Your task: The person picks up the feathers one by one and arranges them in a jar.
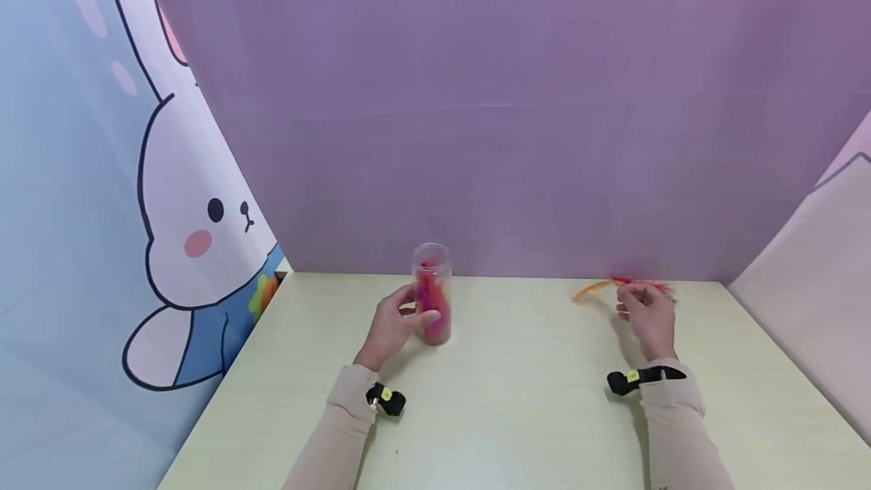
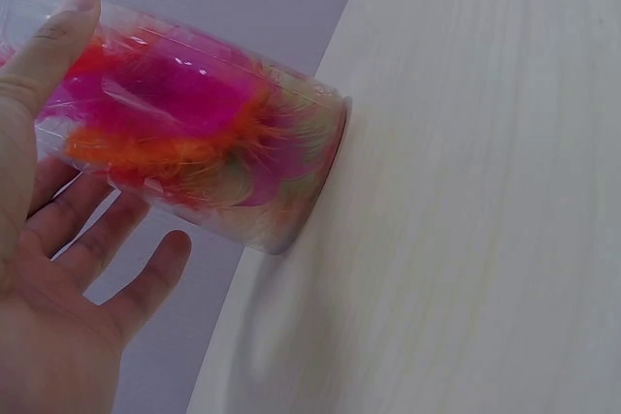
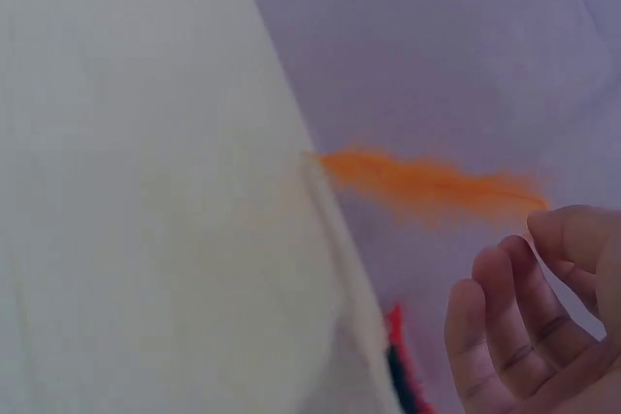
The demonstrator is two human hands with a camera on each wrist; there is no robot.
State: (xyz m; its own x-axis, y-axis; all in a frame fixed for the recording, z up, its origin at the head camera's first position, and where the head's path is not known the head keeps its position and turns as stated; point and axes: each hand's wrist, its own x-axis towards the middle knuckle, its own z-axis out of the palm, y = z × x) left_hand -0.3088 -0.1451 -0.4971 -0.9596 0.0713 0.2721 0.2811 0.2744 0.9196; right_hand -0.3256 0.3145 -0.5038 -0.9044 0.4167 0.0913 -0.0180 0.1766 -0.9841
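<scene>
My left hand [image 1: 391,330] grips a clear plastic jar [image 2: 315,94], thumb across the near side and fingers around the other. Pink, orange and red feathers [image 2: 179,109] fill much of the jar, which stands upright on the table with its open top uncovered. Toward the right, my right hand [image 1: 649,321] pinches one end of a fluffy orange feather [image 3: 427,186] between thumb and forefinger. The feather's far tip points left, toward the table's back edge. Below it in the right wrist view, a red and dark feather [image 3: 403,364] lies near that edge, partly cut off by the frame.
The pale wooden table [image 1: 503,399] ends at the back against a purple cloth screen [image 1: 503,112]. A blue panel with a cartoon rabbit [image 1: 197,233] stands at the left, and a light panel [image 1: 816,301] at the right.
</scene>
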